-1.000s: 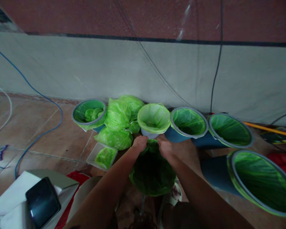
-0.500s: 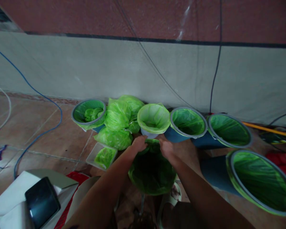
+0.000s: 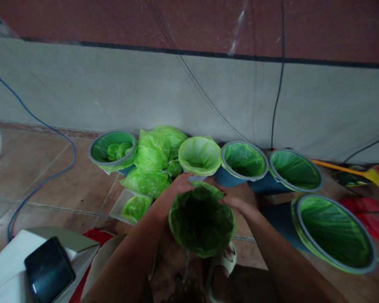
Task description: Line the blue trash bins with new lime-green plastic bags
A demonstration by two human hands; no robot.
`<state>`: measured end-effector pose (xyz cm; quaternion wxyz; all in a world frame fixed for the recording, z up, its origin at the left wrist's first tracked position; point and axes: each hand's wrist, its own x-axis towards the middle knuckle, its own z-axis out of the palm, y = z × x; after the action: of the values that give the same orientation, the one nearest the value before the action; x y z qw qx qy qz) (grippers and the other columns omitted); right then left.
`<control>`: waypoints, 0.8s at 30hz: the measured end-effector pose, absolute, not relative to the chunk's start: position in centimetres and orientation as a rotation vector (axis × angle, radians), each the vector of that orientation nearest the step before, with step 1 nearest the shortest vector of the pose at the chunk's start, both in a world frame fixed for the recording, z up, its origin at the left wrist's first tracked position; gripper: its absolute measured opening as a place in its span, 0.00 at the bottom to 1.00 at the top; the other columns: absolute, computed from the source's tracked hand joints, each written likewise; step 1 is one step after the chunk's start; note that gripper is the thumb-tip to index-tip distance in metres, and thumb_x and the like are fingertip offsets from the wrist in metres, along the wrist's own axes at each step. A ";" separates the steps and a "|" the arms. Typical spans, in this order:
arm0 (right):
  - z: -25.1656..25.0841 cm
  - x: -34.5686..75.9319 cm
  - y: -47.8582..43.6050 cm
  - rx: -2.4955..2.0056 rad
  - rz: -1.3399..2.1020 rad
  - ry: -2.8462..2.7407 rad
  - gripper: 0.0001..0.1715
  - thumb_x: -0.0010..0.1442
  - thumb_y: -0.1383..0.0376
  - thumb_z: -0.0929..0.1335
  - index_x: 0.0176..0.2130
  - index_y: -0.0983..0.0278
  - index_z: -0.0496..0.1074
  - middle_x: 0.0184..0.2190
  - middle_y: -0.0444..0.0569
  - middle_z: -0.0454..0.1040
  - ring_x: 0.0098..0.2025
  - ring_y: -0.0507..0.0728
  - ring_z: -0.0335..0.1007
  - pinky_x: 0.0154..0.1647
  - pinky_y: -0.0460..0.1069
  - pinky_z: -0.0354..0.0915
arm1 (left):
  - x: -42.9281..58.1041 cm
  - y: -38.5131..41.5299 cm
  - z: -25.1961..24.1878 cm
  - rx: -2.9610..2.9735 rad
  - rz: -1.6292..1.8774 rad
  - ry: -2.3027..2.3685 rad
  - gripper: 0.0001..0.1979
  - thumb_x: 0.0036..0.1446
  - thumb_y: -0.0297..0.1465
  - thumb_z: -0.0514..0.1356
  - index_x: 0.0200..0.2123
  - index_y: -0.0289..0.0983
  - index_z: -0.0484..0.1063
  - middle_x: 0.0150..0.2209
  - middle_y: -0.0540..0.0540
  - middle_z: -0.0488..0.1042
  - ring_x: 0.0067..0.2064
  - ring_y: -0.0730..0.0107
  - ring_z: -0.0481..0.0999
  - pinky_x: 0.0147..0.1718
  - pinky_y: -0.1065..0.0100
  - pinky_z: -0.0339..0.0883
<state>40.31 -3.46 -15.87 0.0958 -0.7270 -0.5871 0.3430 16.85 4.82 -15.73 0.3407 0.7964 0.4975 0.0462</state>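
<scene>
Between my feet stands a bin lined with a thin green bag, its round mouth facing up toward me and dark inside. The green bin liner (image 3: 204,248) is folded out over the rim. My left hand (image 3: 183,184) grips the liner at the far left of the rim, fingers closed. On the far right side, my right hand (image 3: 236,198) has its thumb and fingers closed on the liner's edge. Just beyond my hands is a small white bin (image 3: 200,156) with a green liner over its rim.
Grey-rimmed lined bins (image 3: 244,162) stand along the wall, one larger bin (image 3: 334,233) leaning at right. Full green bags (image 3: 153,151) and a clear tub (image 3: 116,208) lie left. A phone (image 3: 49,269) rests on a white box (image 3: 15,252). A blue cable (image 3: 55,173) crosses the tiles.
My hands have moved apart along the rim, the right one further out. The liner's mouth is now wider and rounder. The view has shifted slightly right.
</scene>
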 end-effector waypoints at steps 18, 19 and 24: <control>-19.3 36.8 -1.4 -2.126 0.708 -1.971 0.21 0.62 0.69 0.62 0.51 0.60 0.76 0.44 0.50 0.79 0.45 0.56 0.74 0.49 0.47 0.64 | 18.5 2.8 -17.3 2.284 -0.024 1.406 0.16 0.60 0.24 0.53 0.48 0.38 0.76 0.47 0.43 0.78 0.50 0.63 0.75 0.55 0.64 0.64; -19.6 36.9 -1.4 -2.128 0.716 -1.963 0.21 0.62 0.68 0.61 0.50 0.60 0.76 0.44 0.50 0.79 0.45 0.56 0.74 0.48 0.47 0.64 | 18.5 2.9 -17.4 2.280 -0.030 1.409 0.17 0.59 0.23 0.53 0.48 0.38 0.75 0.47 0.43 0.78 0.50 0.63 0.75 0.55 0.64 0.64; -20.2 36.9 -1.2 -2.201 0.750 -1.913 0.21 0.61 0.67 0.61 0.49 0.60 0.77 0.44 0.50 0.79 0.43 0.56 0.74 0.46 0.48 0.66 | 18.3 2.8 -17.4 2.250 -0.054 1.412 0.19 0.56 0.21 0.53 0.48 0.37 0.75 0.46 0.42 0.78 0.49 0.63 0.75 0.54 0.65 0.65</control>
<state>36.87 -1.18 -20.17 0.0654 -0.7294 -0.6339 0.2487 18.26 2.82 -17.43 0.2400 0.8221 0.5159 -0.0199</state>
